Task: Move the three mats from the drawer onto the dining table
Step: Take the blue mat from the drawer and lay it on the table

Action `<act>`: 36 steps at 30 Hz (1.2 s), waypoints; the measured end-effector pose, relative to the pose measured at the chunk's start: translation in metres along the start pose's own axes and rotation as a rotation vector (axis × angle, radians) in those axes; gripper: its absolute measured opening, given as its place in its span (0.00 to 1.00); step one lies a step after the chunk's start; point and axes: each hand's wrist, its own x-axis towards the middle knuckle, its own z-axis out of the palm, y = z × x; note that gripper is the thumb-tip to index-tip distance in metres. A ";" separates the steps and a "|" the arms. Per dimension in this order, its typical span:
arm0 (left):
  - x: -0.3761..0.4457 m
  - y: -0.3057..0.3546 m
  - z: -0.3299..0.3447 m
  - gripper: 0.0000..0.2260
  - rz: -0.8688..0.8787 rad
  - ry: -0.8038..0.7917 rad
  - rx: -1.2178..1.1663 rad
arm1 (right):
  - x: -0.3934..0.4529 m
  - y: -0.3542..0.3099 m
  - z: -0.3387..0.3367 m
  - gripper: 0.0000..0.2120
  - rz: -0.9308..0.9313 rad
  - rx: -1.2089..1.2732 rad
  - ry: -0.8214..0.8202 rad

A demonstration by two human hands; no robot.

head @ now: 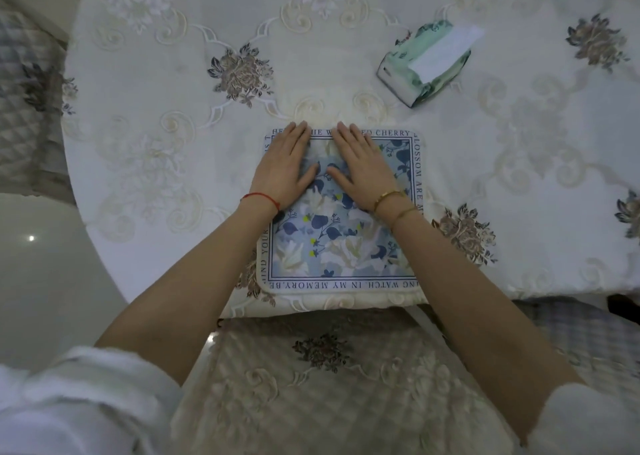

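Note:
A square mat [332,243] with a blue floral print and a white lettered border lies flat near the front edge of the dining table [173,177], which wears an embroidered cream cloth. My left hand [284,170] and my right hand [360,170] rest palms down, side by side, on the mat's far half, fingers flat and slightly apart. Neither hand grips anything. Whether more mats lie underneath this one is hidden. No drawer is in view.
A green tissue pack [426,63] lies on the table at the back right of the mat. The cloth hangs over the table's front edge [311,368] toward me. A quilted chair seat [24,108] stands at the left; pale floor [41,264] lies below it.

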 end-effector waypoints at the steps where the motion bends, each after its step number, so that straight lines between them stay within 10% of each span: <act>1: -0.001 -0.003 0.001 0.30 0.001 0.015 0.006 | -0.001 0.003 0.000 0.33 0.000 -0.002 0.004; 14: -0.021 -0.032 -0.008 0.32 -0.082 0.063 0.061 | -0.051 0.056 -0.015 0.38 0.233 0.083 0.115; 24: -0.025 0.010 0.008 0.29 0.134 -0.029 -0.020 | -0.033 0.001 0.005 0.30 0.010 0.023 -0.001; 36: -0.070 -0.005 0.002 0.32 -0.091 0.006 -0.056 | -0.115 0.050 -0.006 0.34 0.274 0.084 0.070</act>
